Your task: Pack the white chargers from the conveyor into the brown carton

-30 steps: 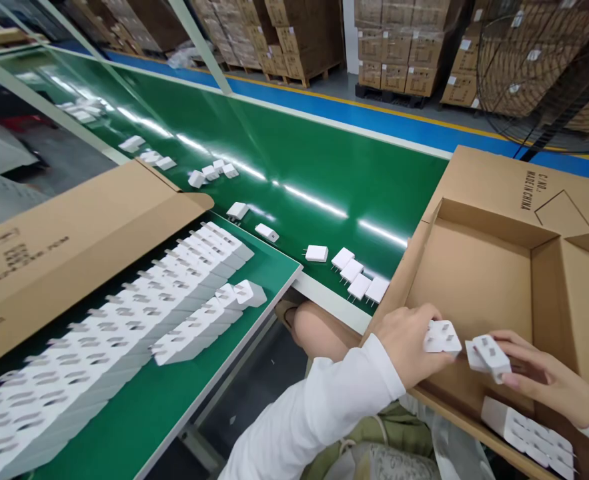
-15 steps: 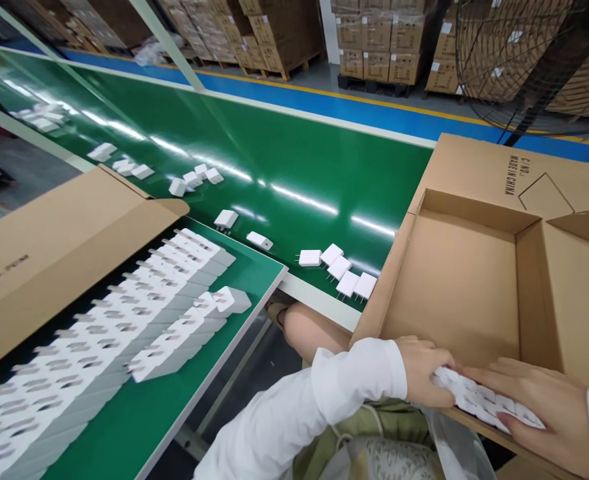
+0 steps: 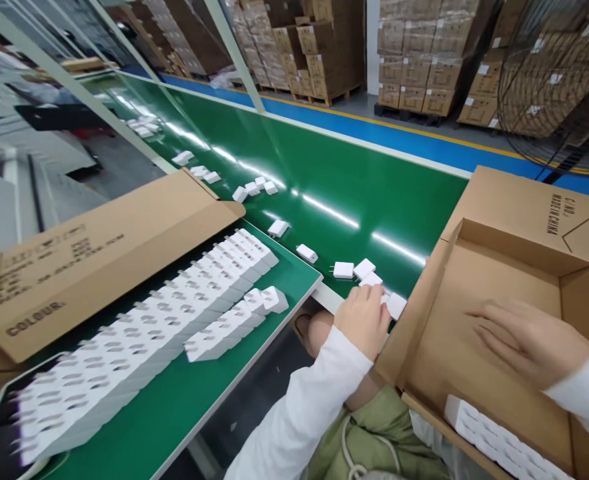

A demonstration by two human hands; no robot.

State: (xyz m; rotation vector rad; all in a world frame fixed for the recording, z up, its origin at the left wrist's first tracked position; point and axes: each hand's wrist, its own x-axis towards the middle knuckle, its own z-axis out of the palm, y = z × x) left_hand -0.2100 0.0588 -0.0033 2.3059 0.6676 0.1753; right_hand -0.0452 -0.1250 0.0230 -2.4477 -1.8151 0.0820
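Observation:
White chargers with metal pins [image 3: 343, 270] lie loose on the green conveyor belt. My left hand [image 3: 364, 319] is over the nearest of them at the belt's edge, its fingertips touching or just above one; whether it grips one is hidden. My right hand [image 3: 534, 340] hangs over the open cardboard box [image 3: 499, 287], fingers apart, holding nothing. A row of white chargers [image 3: 504, 440] stands packed along the box's near side. Many more stand in rows, pins up, on the green side table [image 3: 174, 400], with a shorter row [image 3: 229, 327] beside them.
A closed-looking cardboard box [image 3: 99, 260] lies behind the rows on the side table. Beyond the belt [image 3: 324, 160] are stacked cartons on pallets [image 3: 319, 60] and a fan [image 3: 559, 73]. Part of a person shows far left.
My left hand has left the row in the box and reached to the chargers on the belt. My right hand has let go of that row and lifted. The view has turned left.

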